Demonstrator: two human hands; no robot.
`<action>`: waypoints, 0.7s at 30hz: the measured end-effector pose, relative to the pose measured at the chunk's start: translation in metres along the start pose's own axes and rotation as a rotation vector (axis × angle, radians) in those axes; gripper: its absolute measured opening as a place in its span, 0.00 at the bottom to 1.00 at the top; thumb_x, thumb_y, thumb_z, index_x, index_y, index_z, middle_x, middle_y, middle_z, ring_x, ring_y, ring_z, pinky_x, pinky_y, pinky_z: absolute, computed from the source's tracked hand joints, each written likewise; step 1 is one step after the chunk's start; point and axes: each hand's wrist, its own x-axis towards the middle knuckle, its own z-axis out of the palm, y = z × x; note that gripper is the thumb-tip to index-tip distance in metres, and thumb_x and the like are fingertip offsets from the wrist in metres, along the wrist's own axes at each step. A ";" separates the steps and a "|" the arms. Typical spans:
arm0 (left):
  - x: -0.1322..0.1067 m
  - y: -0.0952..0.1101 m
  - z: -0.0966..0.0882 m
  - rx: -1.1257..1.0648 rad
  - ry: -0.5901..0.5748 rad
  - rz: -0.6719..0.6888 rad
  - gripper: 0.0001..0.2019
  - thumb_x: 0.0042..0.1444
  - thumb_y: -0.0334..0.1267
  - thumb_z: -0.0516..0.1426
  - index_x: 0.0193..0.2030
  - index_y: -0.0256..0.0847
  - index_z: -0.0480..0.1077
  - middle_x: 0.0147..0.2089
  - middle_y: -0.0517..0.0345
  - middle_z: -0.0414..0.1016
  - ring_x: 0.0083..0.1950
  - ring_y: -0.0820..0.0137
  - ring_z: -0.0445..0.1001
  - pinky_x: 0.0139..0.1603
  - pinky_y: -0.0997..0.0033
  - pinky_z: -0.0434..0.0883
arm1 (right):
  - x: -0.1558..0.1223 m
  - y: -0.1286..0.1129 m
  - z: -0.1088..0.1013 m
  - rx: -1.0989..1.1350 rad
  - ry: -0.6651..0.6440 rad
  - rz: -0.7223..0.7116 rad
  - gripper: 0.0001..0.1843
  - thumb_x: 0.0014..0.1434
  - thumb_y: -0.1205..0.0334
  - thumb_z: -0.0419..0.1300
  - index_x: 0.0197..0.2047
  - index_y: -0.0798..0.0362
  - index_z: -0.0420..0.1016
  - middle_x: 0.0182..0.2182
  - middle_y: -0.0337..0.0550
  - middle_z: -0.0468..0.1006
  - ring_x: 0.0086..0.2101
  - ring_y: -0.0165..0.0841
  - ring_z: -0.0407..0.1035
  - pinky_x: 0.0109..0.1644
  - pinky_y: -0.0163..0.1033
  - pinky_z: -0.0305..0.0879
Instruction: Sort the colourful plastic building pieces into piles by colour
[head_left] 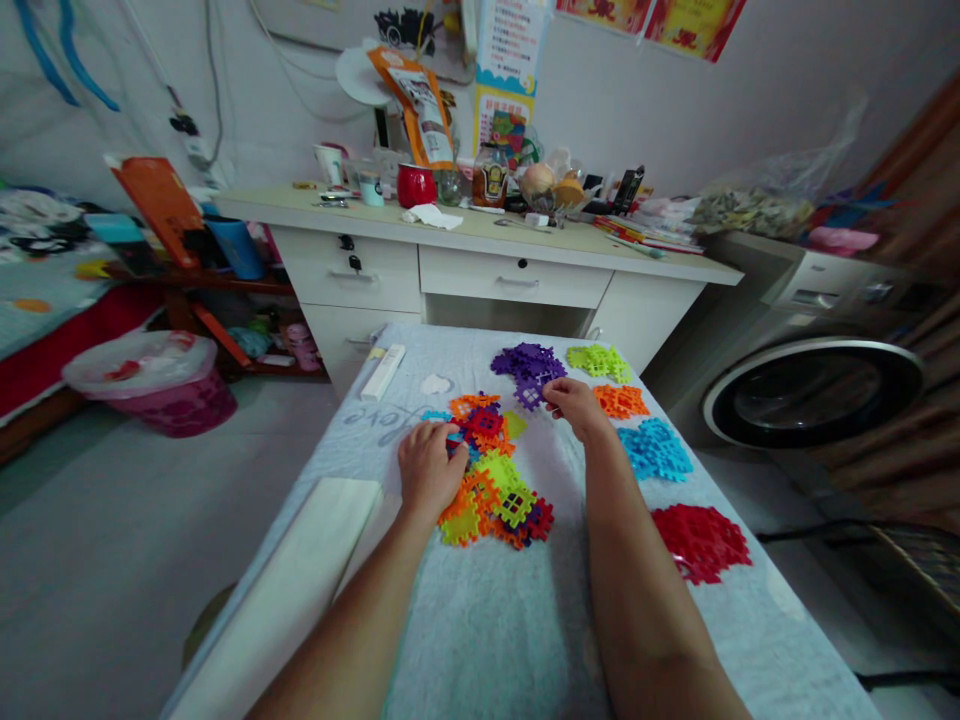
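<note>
At the middle of the cloth-covered table (517, 620), a loose mixed heap (491, 475) of flat plastic tiles: square, notch-edged, many pierced with window-like openings, in orange, lime, red, purple and blue. Over its left side, the left hand (427, 465), palm down, fingers loosely curled, thumb slightly apart. Beyond and to the right, a purple pile (529, 362) of matching tiles; at its near edge, the right hand (577, 405), thumb and fingertips nearly together beside a lattice tile. Impossible to tell at this scale whether a tile is gripped in either hand. Down the right side of the table, single-colour piles of the same toothed shape: lime pile (598, 362), orange pile (621, 401), blue pile (655, 450) and glossy red pile (700, 542). On the left, a slim white box (383, 373). Underneath, pale, softly wrinkled fabric with grey script. Farther out, a smooth white desk (465, 272) bearing a rounded red pot (416, 186) and a glass jar (490, 178); to the right, a metallic-grey washing machine (757, 290) with round door; to the left, a pink basket (161, 405) with thin plastic lining.
</note>
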 end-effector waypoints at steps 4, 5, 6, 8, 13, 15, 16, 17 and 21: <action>0.000 0.001 -0.001 0.002 0.005 0.001 0.11 0.58 0.40 0.55 0.46 0.46 0.74 0.51 0.53 0.76 0.57 0.57 0.69 0.61 0.53 0.62 | 0.013 0.006 0.009 0.146 0.239 0.043 0.08 0.45 0.59 0.62 0.26 0.53 0.67 0.20 0.33 0.68 0.21 0.25 0.64 0.22 0.29 0.59; 0.000 0.001 -0.001 0.002 0.007 0.001 0.11 0.58 0.39 0.55 0.46 0.46 0.74 0.51 0.53 0.76 0.57 0.57 0.69 0.61 0.53 0.62 | 0.017 0.006 0.010 0.180 0.280 0.056 0.08 0.45 0.60 0.62 0.26 0.53 0.67 0.20 0.33 0.68 0.20 0.25 0.64 0.22 0.29 0.59; 0.000 0.002 -0.002 0.002 0.008 0.000 0.11 0.57 0.39 0.55 0.46 0.46 0.74 0.51 0.53 0.76 0.57 0.57 0.69 0.60 0.54 0.63 | 0.022 0.006 0.011 0.217 0.314 0.070 0.07 0.46 0.61 0.62 0.27 0.53 0.67 0.19 0.32 0.68 0.20 0.24 0.63 0.21 0.29 0.59; 0.000 0.002 -0.002 0.000 0.009 -0.002 0.11 0.57 0.39 0.55 0.46 0.46 0.74 0.51 0.53 0.76 0.57 0.58 0.69 0.60 0.54 0.63 | 0.032 0.003 0.011 0.287 0.365 0.102 0.06 0.47 0.63 0.61 0.27 0.53 0.66 0.19 0.32 0.68 0.19 0.24 0.63 0.21 0.28 0.60; 0.000 0.002 -0.002 -0.011 0.011 0.000 0.11 0.58 0.39 0.55 0.46 0.46 0.74 0.51 0.53 0.76 0.58 0.58 0.69 0.61 0.54 0.62 | 0.058 -0.009 0.009 0.311 0.410 0.151 0.05 0.49 0.69 0.58 0.26 0.53 0.64 0.17 0.31 0.66 0.17 0.22 0.60 0.19 0.26 0.59; 0.000 0.002 -0.002 -0.014 0.007 -0.002 0.11 0.58 0.39 0.55 0.46 0.46 0.74 0.51 0.53 0.76 0.58 0.58 0.69 0.61 0.54 0.62 | 0.066 -0.010 0.009 0.294 0.420 0.157 0.06 0.49 0.70 0.58 0.25 0.53 0.64 0.17 0.32 0.66 0.16 0.21 0.60 0.19 0.26 0.59; 0.000 0.002 -0.002 -0.015 0.004 -0.006 0.11 0.57 0.39 0.55 0.46 0.46 0.74 0.51 0.53 0.76 0.58 0.58 0.69 0.61 0.54 0.62 | 0.068 -0.010 0.010 0.285 0.426 0.158 0.06 0.48 0.70 0.59 0.25 0.53 0.64 0.17 0.32 0.67 0.16 0.22 0.60 0.19 0.26 0.58; 0.000 0.002 -0.002 -0.016 0.000 -0.009 0.11 0.57 0.39 0.56 0.46 0.46 0.74 0.52 0.53 0.76 0.58 0.58 0.69 0.61 0.54 0.62 | 0.070 -0.010 0.010 0.276 0.433 0.157 0.06 0.48 0.70 0.59 0.26 0.53 0.64 0.18 0.32 0.68 0.16 0.22 0.60 0.18 0.26 0.58; 0.000 0.003 -0.004 -0.013 -0.005 -0.016 0.11 0.57 0.39 0.56 0.46 0.46 0.73 0.52 0.53 0.76 0.58 0.58 0.69 0.62 0.54 0.62 | 0.071 -0.005 0.012 0.230 0.471 0.130 0.06 0.45 0.69 0.61 0.27 0.54 0.66 0.17 0.32 0.68 0.16 0.24 0.62 0.18 0.27 0.57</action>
